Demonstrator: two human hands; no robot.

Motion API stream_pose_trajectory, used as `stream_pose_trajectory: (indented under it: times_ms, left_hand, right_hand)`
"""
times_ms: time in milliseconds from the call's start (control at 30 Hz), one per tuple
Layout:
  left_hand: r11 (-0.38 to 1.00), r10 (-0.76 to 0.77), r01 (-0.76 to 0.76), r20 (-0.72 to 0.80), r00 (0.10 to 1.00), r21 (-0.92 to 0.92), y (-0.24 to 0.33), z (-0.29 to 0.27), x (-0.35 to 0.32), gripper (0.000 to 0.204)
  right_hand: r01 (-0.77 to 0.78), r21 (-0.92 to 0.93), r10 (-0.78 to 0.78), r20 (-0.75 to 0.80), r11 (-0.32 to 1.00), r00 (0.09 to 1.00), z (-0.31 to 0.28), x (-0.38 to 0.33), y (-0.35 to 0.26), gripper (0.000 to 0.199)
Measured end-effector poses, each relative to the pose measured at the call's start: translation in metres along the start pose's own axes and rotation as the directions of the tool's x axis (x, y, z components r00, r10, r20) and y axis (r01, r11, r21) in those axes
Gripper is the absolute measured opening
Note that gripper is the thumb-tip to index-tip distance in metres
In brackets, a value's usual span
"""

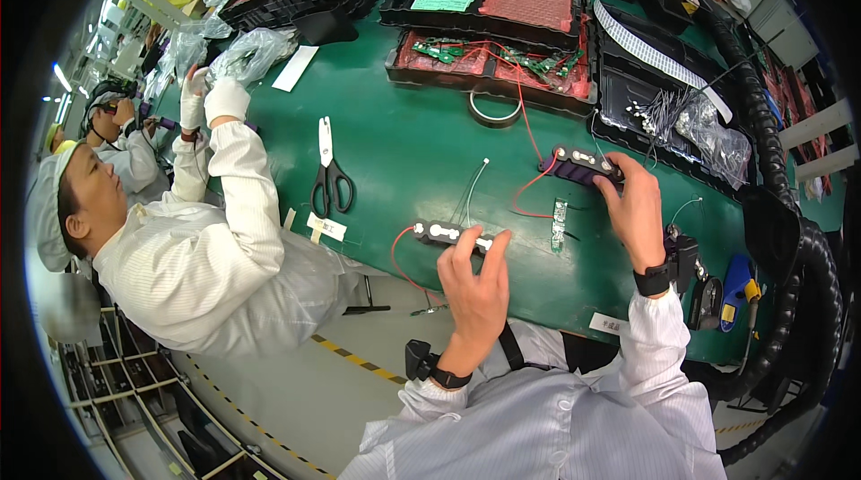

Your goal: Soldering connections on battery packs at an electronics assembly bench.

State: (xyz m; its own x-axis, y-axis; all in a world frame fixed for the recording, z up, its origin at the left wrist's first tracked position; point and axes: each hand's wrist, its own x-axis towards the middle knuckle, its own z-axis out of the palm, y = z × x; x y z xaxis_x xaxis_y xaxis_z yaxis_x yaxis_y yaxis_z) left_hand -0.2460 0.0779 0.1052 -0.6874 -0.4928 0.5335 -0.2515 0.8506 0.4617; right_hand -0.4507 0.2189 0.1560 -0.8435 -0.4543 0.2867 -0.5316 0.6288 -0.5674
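My left hand (477, 290) has its fingertips closed around the right end of a black battery pack (439, 232) with silvery contact strips on top. A red wire loops from that pack's left end over the table edge, and a thin white lead rises behind it. Farther right, my right hand (635, 211) grips the right end of a second battery pack (574, 165), black with purplish cells. Red wires run from its left end. Between the packs lies a small green circuit board (558, 227), near one of these wires. The fingers partly hide both packs' right ends.
Black-handled scissors (330, 184) lie left on the green table (386, 139). A tape roll (494, 109) sits before stacked black trays (491, 82) of boards. Right are a tray of wires (668, 112), a blue-yellow tool (737, 287) and a thick black hose (771, 148). A co-worker (197, 238) works at left.
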Motion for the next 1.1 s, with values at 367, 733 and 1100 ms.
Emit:
stream_pose_trajectory:
  times_ms: [367, 733, 1100]
  left_hand:
    - [0.999, 0.009, -0.011, -0.047, 0.999, -0.040, -0.035, -0.007, 0.010, 0.035]
    - [0.994, -0.100, 0.099, -0.015, 0.995, -0.046, -0.036, -0.012, 0.018, 0.042]
    - [0.991, -0.127, 0.128, -0.037, 0.991, 0.028, -0.049, -0.026, 0.023, 0.045]
  right_hand:
    - [-0.092, 0.052, 0.089, 0.052, 0.994, 0.995, 0.002, -0.004, -0.033, 0.033]
    - [0.135, 0.221, -0.092, -0.196, 0.966, 0.976, 0.002, 0.017, -0.097, 0.034]
    - [0.314, 0.175, -0.305, -0.080, 0.933, 0.949, 0.081, 0.055, -0.111, 0.030]
